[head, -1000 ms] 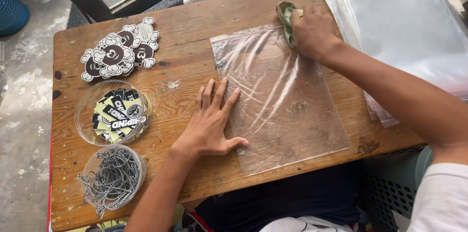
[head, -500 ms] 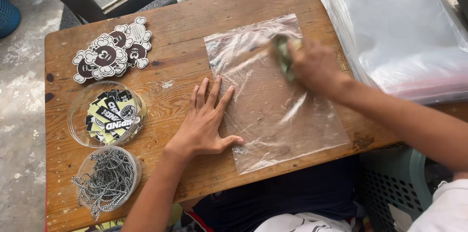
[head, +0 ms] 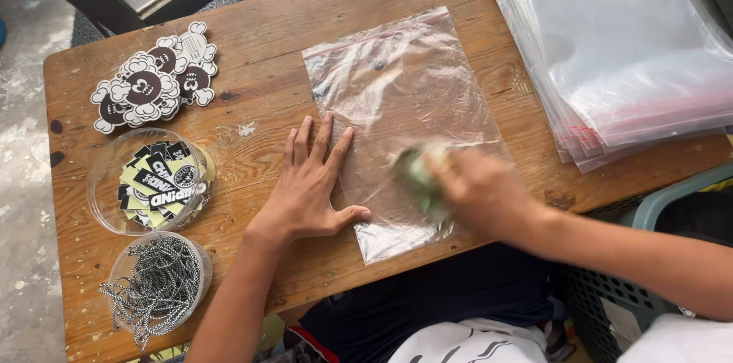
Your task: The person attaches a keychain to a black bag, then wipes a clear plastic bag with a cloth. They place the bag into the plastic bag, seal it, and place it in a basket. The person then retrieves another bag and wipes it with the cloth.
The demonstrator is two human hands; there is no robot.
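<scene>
A clear plastic zip bag with a red seal strip lies flat on the wooden table. My left hand rests flat with fingers spread, pinning the bag's left edge. My right hand is blurred with motion over the bag's lower part and grips a small green cloth pressed onto the plastic.
A thick stack of clear bags sits at the table's right. On the left lie cartoon-shaped stickers, a clear tub of black-and-yellow tags and a clear tub of twisted cords. A grey-green basket stands at right.
My right hand has swept the cloth down the bag from its top edge to its lower part. My left hand has stayed flat on the bag's edge.
</scene>
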